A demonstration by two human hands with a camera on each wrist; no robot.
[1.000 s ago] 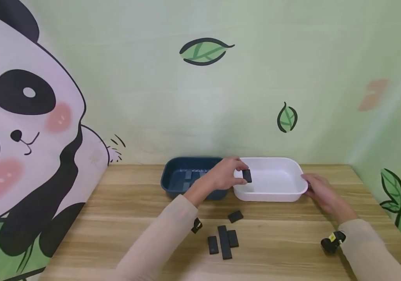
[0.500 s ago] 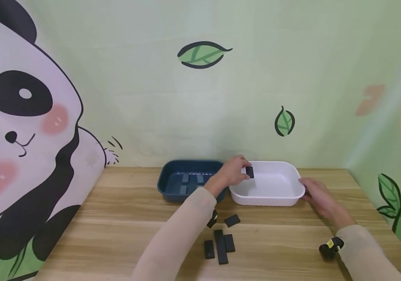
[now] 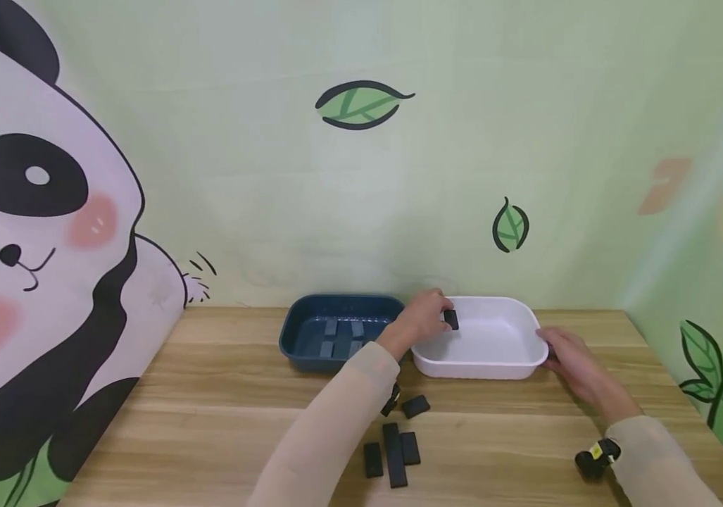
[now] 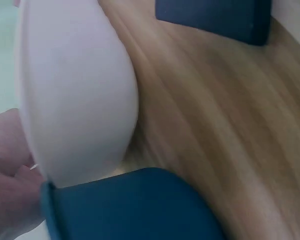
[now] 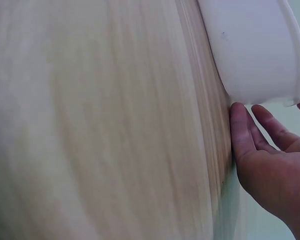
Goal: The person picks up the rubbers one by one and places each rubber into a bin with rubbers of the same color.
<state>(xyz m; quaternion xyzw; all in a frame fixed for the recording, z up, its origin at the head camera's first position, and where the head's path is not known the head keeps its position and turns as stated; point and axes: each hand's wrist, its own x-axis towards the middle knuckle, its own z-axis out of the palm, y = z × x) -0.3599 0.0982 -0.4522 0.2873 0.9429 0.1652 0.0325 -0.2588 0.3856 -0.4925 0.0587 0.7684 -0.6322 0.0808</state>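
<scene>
My left hand [image 3: 423,317] pinches a small black rectangular block [image 3: 451,320] at the left end of the white basin [image 3: 494,370], inside the rim line. In the left wrist view, part of that hand [image 4: 7,185] shows beyond the basin walls, and the block is hidden. At the basin's right end, my right hand [image 3: 573,359] holds the rim, thumb on top and fingers below. The right wrist view shows these fingers [image 5: 243,132] against the outer wall, low by the tabletop. Several black blocks [image 3: 394,454], one longer than the others, lie on the table in front.
A dark blue basin [image 3: 310,364] stands just left of the white one, with several grey-looking blocks [image 3: 331,326] inside, partly behind my left forearm. Another black block [image 3: 415,406] lies nearer the basins. A wall cloth with a panda print [image 3: 361,232] rises behind the wooden table [image 3: 222,394].
My left hand has moved the black block right and slightly back over the white basin. The right hand keeps its hold on the rim. The head view has shifted slightly.
</scene>
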